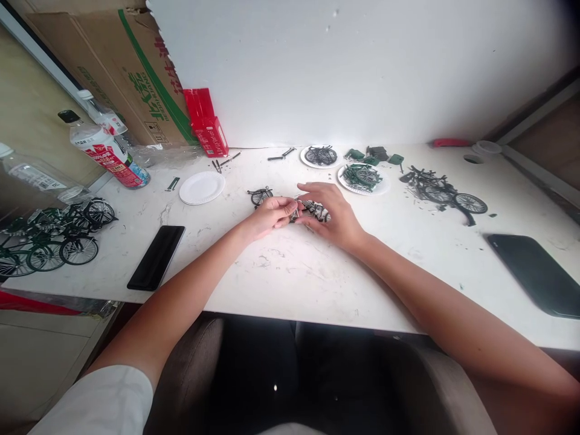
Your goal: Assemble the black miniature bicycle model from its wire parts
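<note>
My left hand (275, 214) is closed, thumb and fingers pinched on a small pale, thin model bicycle part (297, 211). Facing it, my right hand (333, 211) curves round with thumb and forefinger apart. Whether its fingertips touch the part is hard to make out. Beyond the left hand lies a black toy bicycle wheel (260, 196). More dark model parts (316, 209) show between the right thumb and fingers, partly hidden by the hand.
Finished-looking model bicycles (58, 238) crowd the left edge near bottles (109, 157). A phone (156, 258), a paper plate (202, 188), plates of black (321, 156) and green parts (361, 176), a heap of black parts (446, 190) and a dark tray-like slab (537, 272) lie around.
</note>
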Available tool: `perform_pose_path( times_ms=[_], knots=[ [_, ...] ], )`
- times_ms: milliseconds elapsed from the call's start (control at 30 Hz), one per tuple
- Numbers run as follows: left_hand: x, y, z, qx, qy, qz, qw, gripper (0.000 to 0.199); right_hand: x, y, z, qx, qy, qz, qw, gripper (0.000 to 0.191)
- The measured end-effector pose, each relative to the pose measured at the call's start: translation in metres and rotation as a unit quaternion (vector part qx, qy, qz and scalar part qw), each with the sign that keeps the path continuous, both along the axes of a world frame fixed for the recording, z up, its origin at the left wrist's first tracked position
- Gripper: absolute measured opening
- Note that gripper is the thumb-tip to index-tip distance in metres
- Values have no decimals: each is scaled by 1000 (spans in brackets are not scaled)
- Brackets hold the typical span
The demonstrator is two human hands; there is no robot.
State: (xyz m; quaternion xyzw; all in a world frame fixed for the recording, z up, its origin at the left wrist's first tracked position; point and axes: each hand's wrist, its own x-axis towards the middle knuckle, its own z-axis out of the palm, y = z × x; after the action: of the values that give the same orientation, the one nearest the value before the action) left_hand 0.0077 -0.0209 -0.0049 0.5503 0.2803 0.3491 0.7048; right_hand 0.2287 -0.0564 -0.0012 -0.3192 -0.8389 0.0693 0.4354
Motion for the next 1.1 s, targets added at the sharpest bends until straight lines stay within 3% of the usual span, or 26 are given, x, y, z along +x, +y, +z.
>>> perform_pose_path(
  times_ms=[100,567,767,1100],
  knots=[
    [0,0,0,-3,12,-4,1000,35,2,-1,2,-17,-7,5,1000,55],
    [2,1,-5,-3,36,6,999,43,-5,-2,-1,49,8,-41,998,58],
    [-1,6,-9,-7,35,-14,999,48,-11,-5,-4,19,66,-27,997,57],
    [-2,9,-9,-39,9,15,999,36,-13,-4,-7,24,74,-34,996,55]
  ],
)
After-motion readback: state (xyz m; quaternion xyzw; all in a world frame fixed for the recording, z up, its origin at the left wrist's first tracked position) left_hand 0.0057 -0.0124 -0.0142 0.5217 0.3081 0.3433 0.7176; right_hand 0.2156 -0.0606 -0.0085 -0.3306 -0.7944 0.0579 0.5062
